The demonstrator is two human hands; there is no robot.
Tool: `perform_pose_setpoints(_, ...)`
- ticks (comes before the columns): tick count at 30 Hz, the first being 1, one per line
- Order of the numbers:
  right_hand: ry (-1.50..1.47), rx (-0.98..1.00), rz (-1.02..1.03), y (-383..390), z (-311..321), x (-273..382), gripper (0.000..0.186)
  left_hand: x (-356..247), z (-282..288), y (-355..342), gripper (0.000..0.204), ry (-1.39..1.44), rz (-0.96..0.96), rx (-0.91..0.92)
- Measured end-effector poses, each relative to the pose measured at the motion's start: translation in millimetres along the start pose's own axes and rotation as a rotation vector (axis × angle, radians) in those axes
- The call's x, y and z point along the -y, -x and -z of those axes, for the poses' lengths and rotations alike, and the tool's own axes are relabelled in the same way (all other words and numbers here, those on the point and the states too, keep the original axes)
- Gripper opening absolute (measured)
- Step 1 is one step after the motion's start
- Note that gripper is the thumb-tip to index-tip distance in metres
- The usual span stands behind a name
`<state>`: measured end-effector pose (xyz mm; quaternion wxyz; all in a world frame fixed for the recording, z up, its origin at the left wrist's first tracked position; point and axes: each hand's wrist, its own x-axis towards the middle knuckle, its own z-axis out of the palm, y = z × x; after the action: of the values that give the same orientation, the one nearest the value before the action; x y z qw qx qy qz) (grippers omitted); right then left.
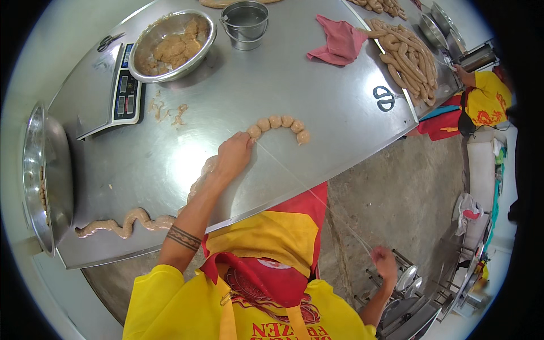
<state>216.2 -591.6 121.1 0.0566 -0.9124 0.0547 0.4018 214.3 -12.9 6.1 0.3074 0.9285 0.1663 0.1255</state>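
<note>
My left hand (233, 152) is closed on the sausage casing (136, 220) at the end of a curved row of several round links (275, 120) on the steel table (334, 102). The long unlinked part snakes leftward, partly hidden under my forearm. A thin white string (306, 184) stretches from beside my left fingers down to my right hand (384, 262), which is closed on it out beyond the table's front edge.
A scale (126, 96), meat bowl (170, 51), bucket (243, 25), small scissors (107, 41), pink cloth (334, 39), black-handled scissors (383, 98) and sausage pile (411, 59) lie across the table. A large bowl (56, 175) stands left; another person (486, 99) works right; stools (408, 277) stand lower right.
</note>
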Motion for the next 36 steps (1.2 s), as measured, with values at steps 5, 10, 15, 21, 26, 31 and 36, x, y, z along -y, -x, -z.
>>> perform_pose_setpoints(5,-0.645,0.422,0.07,-33.6,-88.1,-160.8,0.011,-13.7,-1.2,-3.8,0.019,-0.236,-0.012,0.223)
perform_pose_setpoints(10,-0.086,-0.609,0.224,-149.1,-62.9,-33.3,0.024,-24.3,-4.2,2.8,0.014,-0.209,0.027,0.255)
perform_pose_setpoints(15,-0.166,-0.658,0.881,-140.8,-50.8,264.1,0.061,-23.5,-16.5,-9.1,0.013,-0.121,0.028,-0.03)
perform_pose_setpoints(21,0.071,-0.805,0.842,-150.0,19.2,422.9,0.068,-3.5,-5.8,-20.4,0.012,-0.134,-0.081,0.143)
perform_pose_setpoints(26,-0.775,-0.596,1.009,-153.4,-3.2,304.7,0.058,-6.7,-2.9,-25.5,0.014,-0.093,-0.102,0.078)
perform_pose_setpoints(31,-0.523,0.184,0.366,-54.7,-116.8,5.3,0.022,-12.5,-10.2,-23.8,0.021,-0.174,-0.005,0.05)
perform_pose_setpoints(36,-2.118,0.322,0.606,-44.4,-106.0,-164.5,0.021,-3.5,-6.0,-20.2,0.024,-0.212,-0.004,0.087)
